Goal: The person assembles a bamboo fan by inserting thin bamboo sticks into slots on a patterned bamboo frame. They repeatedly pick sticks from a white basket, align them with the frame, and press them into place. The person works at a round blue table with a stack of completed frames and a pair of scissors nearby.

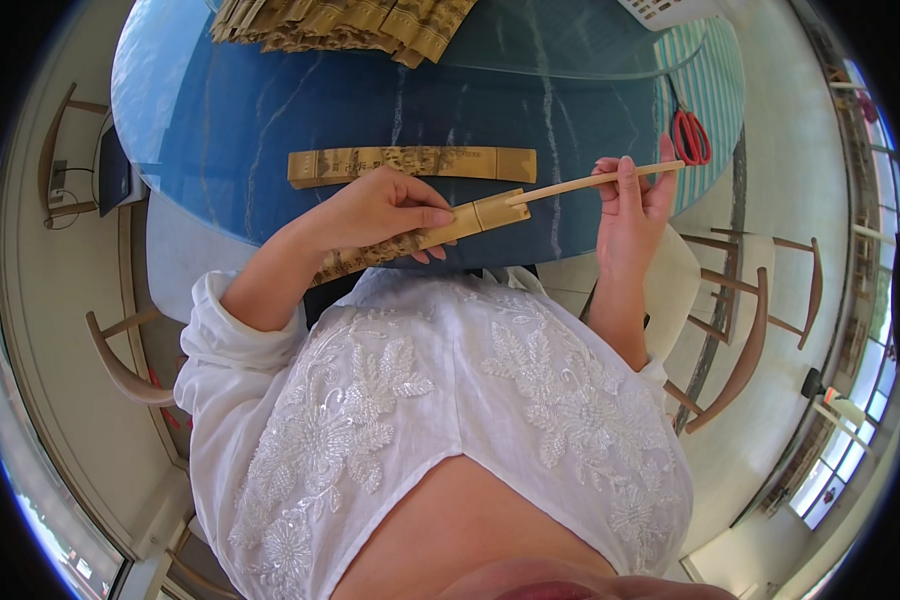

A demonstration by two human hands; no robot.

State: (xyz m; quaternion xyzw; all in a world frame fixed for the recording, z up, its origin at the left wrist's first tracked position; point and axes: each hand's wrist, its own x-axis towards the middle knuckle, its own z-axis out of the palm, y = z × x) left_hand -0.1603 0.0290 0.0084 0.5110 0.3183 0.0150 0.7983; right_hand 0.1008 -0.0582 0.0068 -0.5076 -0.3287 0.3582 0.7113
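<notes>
My left hand (382,208) pinches a long gold-brown paper chopstick sleeve (494,208) between thumb and fingers, just above the near table edge. The sleeve slants up to the right, its open end facing my right hand. In my right hand (632,205), thumb and fingers grip pale wooden chopsticks (570,184) near their far end; whether one or a pair, I cannot tell. The other end of the chopsticks is at the sleeve's mouth, its tip hidden there. A second gold sleeve (515,164) lies flat on the table beyond my left hand.
A heap of gold sleeves (340,22) lies on the far side of the round blue marbled table (230,130). Red-handled scissors (690,138) rest at the right, close to my right fingertips. A white perforated basket (667,10) stands far right. Wooden chairs (740,350) surround the table.
</notes>
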